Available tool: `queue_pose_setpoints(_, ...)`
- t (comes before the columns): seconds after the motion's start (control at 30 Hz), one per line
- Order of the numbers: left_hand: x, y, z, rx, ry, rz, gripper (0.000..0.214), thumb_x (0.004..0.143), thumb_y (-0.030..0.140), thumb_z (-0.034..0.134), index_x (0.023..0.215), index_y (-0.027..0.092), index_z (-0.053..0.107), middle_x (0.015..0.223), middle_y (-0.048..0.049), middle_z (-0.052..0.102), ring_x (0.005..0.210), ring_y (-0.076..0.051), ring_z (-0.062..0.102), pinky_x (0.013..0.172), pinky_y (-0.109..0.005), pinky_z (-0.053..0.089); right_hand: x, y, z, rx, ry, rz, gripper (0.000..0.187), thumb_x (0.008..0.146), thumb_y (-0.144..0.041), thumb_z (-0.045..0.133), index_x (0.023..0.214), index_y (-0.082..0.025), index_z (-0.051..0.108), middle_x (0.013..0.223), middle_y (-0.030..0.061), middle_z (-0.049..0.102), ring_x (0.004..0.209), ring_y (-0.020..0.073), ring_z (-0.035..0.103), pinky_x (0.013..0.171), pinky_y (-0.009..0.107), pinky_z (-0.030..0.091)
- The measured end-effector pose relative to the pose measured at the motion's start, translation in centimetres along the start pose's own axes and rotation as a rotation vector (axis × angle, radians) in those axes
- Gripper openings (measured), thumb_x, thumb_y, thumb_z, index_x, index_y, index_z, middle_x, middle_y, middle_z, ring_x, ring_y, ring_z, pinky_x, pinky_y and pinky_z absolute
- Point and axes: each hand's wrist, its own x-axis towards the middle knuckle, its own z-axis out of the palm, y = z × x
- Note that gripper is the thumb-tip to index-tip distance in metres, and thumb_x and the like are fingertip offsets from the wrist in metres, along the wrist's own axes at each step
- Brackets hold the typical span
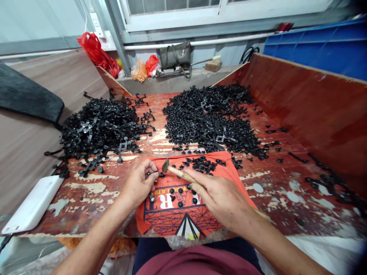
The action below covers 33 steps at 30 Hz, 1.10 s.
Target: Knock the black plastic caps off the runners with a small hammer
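My right hand [220,196] grips the wooden handle of a small hammer [172,169]; its metal head hovers just above the orange printed cloth [183,214]. Close to the left of the hammer head, my left hand [140,183] pinches a small black plastic part [155,176] against the cloth. Several small black round pieces [179,194] lie loose on the cloth between my hands, and a little heap of them [202,164] sits at the cloth's far edge.
A pile of black linked plastic strips [97,128] lies far left, a bigger pile of black round pieces [210,118] far right on the worn red table [275,187]. A white box [31,206] sits at the left edge. Wooden walls rim the table.
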Motion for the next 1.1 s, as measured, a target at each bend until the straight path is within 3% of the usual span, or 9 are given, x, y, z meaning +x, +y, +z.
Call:
queue_pose_setpoints(0.13, 0.0, -0.2, -0.2, 0.033, 0.001, 0.012, 0.010, 0.081, 0.022, 0.057, 0.080, 0.021, 0.047, 0.064, 0.0077, 0.050, 0.044, -0.007, 0.049, 0.044, -0.019, 0.038, 0.0, 0.1, 0.1, -0.029, -0.006, -0.009, 0.048, 0.099, -0.021, 0.046, 0.143, -0.042, 0.050, 0.123, -0.0007, 0.072, 0.092, 0.0182, 0.073, 0.073, 0.028, 0.057)
queue_pose_setpoints(0.37, -0.1, -0.9, -0.5, 0.195, 0.031, 0.062, 0.007, 0.084, 0.022, 0.056, 0.084, 0.023, 0.050, 0.063, 0.0068, 0.053, 0.045, -0.009, 0.051, 0.048, -0.021, 0.037, 0.0, -0.1, 0.0, -0.051, 0.033, -0.038, 0.046, 0.099, -0.023, 0.046, 0.142, -0.037, 0.052, 0.108, 0.0012, 0.078, 0.084, 0.0192, 0.074, 0.075, 0.030, 0.058)
queue_pose_setpoints(0.57, -0.4, -0.2, -0.4, 0.203, 0.079, 0.102, 0.009, 0.078, 0.020, 0.061, 0.078, 0.022, 0.053, 0.062, 0.0051, 0.054, 0.051, -0.012, 0.050, 0.051, -0.022, 0.036, -0.1, -0.4, 0.0, -0.016, 0.070, -0.054, 0.046, 0.099, -0.023, 0.048, 0.142, -0.036, 0.053, 0.112, 0.0012, 0.077, 0.087, 0.0193, 0.074, 0.079, 0.030, 0.058)
queue_pose_setpoints(0.67, -0.5, -0.1, -0.3, 0.228, 0.082, 0.084, 0.008, 0.079, 0.020, 0.060, 0.078, 0.023, 0.052, 0.064, 0.0047, 0.054, 0.052, -0.012, 0.050, 0.051, -0.022, 0.037, -0.4, -0.6, -0.1, 0.042, 0.094, -0.074, 0.047, 0.099, -0.022, 0.047, 0.144, -0.035, 0.052, 0.120, 0.0020, 0.074, 0.095, 0.0208, 0.073, 0.083, 0.033, 0.058)
queue_pose_setpoints(0.8, -0.6, -0.2, -0.3, 0.212, 0.077, 0.081, 0.007, 0.080, 0.021, 0.059, 0.080, 0.023, 0.052, 0.067, 0.0044, 0.056, 0.051, -0.012, 0.051, 0.050, -0.022, 0.036, -0.7, -0.8, 0.4, 0.110, 0.217, -0.130, 0.049, 0.103, -0.022, 0.039, 0.152, -0.031, 0.039, 0.131, 0.0052, 0.067, 0.109, 0.0202, 0.067, 0.094, 0.035, 0.053)
queue_pose_setpoints(0.87, -0.6, -0.4, -0.4, 0.183, 0.064, 0.073, 0.008, 0.080, 0.021, 0.059, 0.080, 0.023, 0.051, 0.065, 0.0051, 0.055, 0.049, -0.012, 0.051, 0.049, -0.022, 0.036, -0.5, -0.5, 1.0, 0.006, 0.177, -0.121, 0.050, 0.103, -0.023, 0.039, 0.152, -0.031, 0.038, 0.116, 0.0057, 0.074, 0.096, 0.0202, 0.071, 0.085, 0.033, 0.055)
queue_pose_setpoints(0.97, -0.5, -0.6, -0.5, 0.155, 0.041, 0.054, 0.010, 0.081, 0.022, 0.058, 0.081, 0.023, 0.049, 0.060, 0.0071, 0.052, 0.045, -0.011, 0.051, 0.047, -0.021, 0.036, 0.0, 0.3, 1.9, -0.264, -0.010, -0.042, 0.051, 0.099, -0.023, 0.046, 0.149, -0.034, 0.043, 0.085, 0.0025, 0.077, 0.071, 0.0215, 0.072, 0.063, 0.030, 0.053)
queue_pose_setpoints(1.03, -0.5, -0.7, -0.4, 0.134, 0.039, 0.044, 0.011, 0.082, 0.023, 0.058, 0.082, 0.024, 0.047, 0.060, 0.0079, 0.051, 0.043, -0.010, 0.051, 0.046, -0.021, 0.037, 0.1, 0.6, 1.9, -0.326, -0.055, -0.021, 0.051, 0.099, -0.024, 0.047, 0.149, -0.034, 0.044, 0.083, 0.0021, 0.077, 0.069, 0.0219, 0.072, 0.060, 0.030, 0.052)
queue_pose_setpoints(1.1, -0.4, -0.7, -0.3, 0.102, 0.031, 0.033, 0.012, 0.082, 0.024, 0.057, 0.082, 0.024, 0.045, 0.062, 0.0081, 0.051, 0.043, -0.010, 0.051, 0.045, -0.021, 0.038, -0.1, 0.5, 1.3, -0.255, 0.009, -0.040, 0.050, 0.100, -0.025, 0.044, 0.150, -0.031, 0.042, 0.094, 0.0040, 0.077, 0.078, 0.0218, 0.072, 0.067, 0.030, 0.053)
